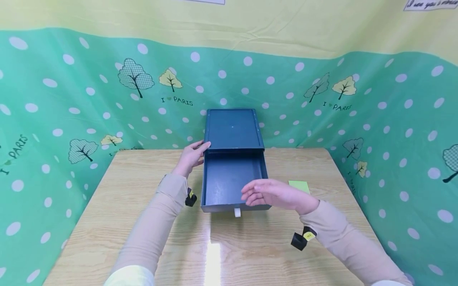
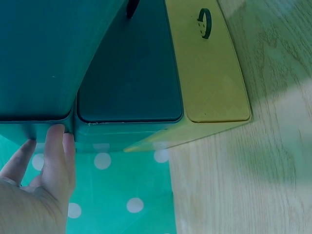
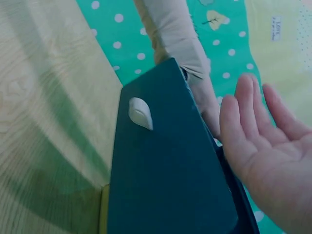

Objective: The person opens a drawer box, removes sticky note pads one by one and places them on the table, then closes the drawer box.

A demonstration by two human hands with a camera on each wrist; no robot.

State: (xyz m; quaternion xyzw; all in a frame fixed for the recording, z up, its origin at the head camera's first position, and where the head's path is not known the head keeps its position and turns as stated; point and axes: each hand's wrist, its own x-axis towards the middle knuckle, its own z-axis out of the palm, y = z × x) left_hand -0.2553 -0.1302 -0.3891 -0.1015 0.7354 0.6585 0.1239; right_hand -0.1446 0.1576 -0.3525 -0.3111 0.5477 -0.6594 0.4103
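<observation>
A dark blue drawer unit stands at the back of the table with its top drawer pulled out. The drawer's interior looks bare, and a white pull tab sticks out from its front. My left hand rests against the unit's left side near the top front edge. In the left wrist view, the straight fingers touch that side. My right hand hovers above the drawer's front right corner, holding nothing. The right wrist view shows its fingers extended beside the drawer front.
Below the pulled-out drawer are another blue drawer front and a yellow one with a dark loop handle. A flat yellow-green piece lies right of the unit. Polka-dot curtain surrounds the wooden table.
</observation>
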